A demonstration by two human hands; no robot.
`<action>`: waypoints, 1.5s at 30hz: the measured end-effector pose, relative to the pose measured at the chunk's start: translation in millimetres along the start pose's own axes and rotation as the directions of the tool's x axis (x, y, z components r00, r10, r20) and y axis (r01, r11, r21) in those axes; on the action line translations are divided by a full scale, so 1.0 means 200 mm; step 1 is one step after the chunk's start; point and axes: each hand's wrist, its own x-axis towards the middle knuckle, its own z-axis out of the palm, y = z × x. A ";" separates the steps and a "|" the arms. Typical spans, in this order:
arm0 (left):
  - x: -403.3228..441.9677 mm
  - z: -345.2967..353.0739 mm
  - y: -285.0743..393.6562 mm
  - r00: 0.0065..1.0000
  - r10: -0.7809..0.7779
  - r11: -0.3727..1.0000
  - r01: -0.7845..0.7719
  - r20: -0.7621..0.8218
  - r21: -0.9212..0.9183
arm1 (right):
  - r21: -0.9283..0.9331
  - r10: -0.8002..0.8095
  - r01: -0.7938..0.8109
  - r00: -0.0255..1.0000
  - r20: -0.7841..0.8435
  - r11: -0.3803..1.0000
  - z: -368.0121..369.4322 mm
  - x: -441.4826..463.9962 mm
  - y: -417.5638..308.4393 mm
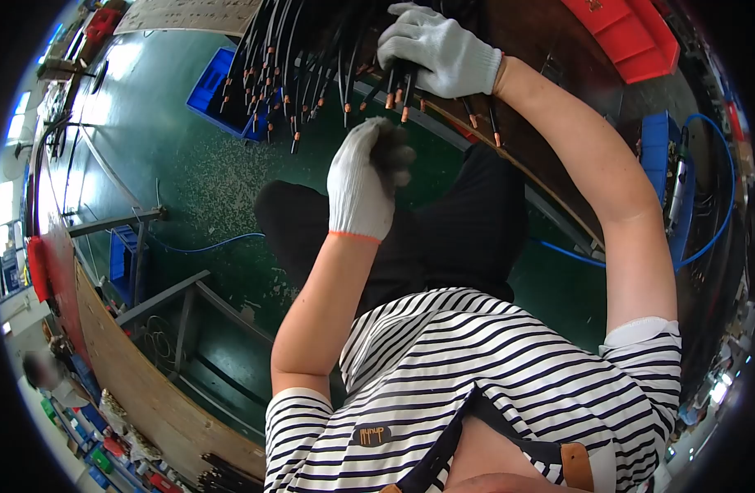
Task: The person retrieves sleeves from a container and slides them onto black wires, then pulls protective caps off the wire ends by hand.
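Black cables [288,49] with bare copper-coloured ends hang in a dense bundle at the top of the head view. My right hand [443,53], in a white knitted glove, is closed around several of them at the bundle's right side, and copper ends show below its fingers. Lower and to the left is my left hand [362,177], gloved the same way, with a darkened palm side. Its fingers are curled in just under the cable ends; whether anything is inside them is hidden. A few cable ends [497,138] hang right of my right hand.
A blue bin [211,92] sits behind the hanging cables on the left. Red trays [632,37] lie at the upper right. A blue hose [729,197] loops by a tool at the right. Metal frame legs [184,316] and a wooden board [139,386] stand at the left.
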 end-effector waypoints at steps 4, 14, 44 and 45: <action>0.07 0.09 0.01 0.993 -0.031 0.999 0.034 -0.117 0.024 | -0.055 -0.033 0.025 0.990 -0.134 0.998 0.07 -0.02 0.01; 0.15 0.09 -0.06 1.000 -0.006 0.987 0.005 0.005 0.161 | -0.065 -0.009 0.003 0.995 -0.094 0.998 0.08 -0.03 0.01; 0.21 -0.09 0.05 0.921 0.353 0.660 -0.370 0.164 0.654 | -0.121 0.044 -0.032 0.994 0.101 0.992 0.02 0.15 -0.10; 0.20 -0.09 0.05 0.929 0.335 0.690 -0.357 0.160 0.630 | -0.127 0.031 -0.016 0.993 0.117 0.992 0.03 0.17 -0.09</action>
